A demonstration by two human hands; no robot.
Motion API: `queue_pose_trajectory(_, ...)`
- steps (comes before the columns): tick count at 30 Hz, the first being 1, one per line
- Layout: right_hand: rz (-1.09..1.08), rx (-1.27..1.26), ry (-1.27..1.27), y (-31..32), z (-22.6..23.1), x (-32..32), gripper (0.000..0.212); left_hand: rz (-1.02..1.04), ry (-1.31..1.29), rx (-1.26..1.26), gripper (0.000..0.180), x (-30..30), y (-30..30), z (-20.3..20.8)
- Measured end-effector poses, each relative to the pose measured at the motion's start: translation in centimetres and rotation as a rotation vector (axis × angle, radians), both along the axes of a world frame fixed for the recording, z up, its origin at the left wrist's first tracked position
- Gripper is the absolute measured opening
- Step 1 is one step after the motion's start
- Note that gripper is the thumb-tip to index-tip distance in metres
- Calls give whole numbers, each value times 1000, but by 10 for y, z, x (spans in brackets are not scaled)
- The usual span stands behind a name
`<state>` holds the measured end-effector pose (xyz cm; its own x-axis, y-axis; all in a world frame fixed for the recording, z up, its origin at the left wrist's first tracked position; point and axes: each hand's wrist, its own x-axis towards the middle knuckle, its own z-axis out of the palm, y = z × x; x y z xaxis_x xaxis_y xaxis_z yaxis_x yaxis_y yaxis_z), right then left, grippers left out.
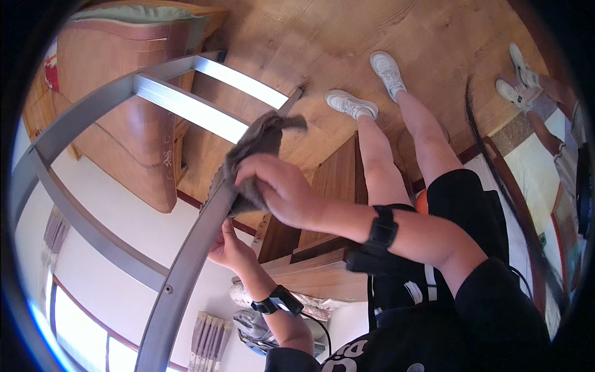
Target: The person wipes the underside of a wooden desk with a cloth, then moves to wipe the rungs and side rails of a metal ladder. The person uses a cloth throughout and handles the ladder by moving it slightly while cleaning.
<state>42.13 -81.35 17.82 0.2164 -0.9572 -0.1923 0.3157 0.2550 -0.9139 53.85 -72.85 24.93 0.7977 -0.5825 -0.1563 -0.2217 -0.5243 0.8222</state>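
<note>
A metal ladder [194, 273] with flat silvery rungs slants through the left half of the head view. My right hand [279, 189] is closed round a crumpled grey-brown cloth [263, 136], which drapes over the ladder's near rail just below a rung. Lower on the same rail, my left hand [232, 250] grips its edge, thumb up near the cloth's underside. The left fingers are partly hidden behind the rail. Dark bands with small devices are strapped to both my forearms.
Behind the ladder stands a wooden bed [118, 105]. A wooden cabinet [322, 186] is beside my legs. My white shoes [351, 103] rest on the wood floor [297, 37]. At the far right are another person's shoes [511, 93]. Curtains [207, 341] hang at lower left.
</note>
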Motion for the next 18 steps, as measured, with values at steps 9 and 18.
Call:
queue_pose_trajectory(9, 168, -19, 5, -3, -20, -11, 20, -29, -45, -82, 28, -5, 0, -3)
queue_pose_trajectory(18, 183, 114, 2, 22, -30, -19, 25, 68, 28, -103, 27, -10, 11, -12)
